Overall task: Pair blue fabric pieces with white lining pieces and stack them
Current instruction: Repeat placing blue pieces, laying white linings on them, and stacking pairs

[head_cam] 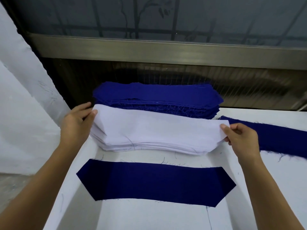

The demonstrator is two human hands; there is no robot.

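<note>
A single blue fabric piece (156,182) lies flat on the white table near me. Behind it sits a stack of white lining pieces (152,146), and behind that a thick stack of blue fabric pieces (156,97). The top white lining piece (157,128) is lifted off its stack at both ends. My left hand (76,123) pinches its left end and my right hand (240,138) pinches its right end.
Another blue piece (282,138) lies on the table at the right, partly behind my right hand. The white table (149,218) ends at a dark wall and metal window sill (166,50) behind the stacks. White cloth hangs at the left (25,97).
</note>
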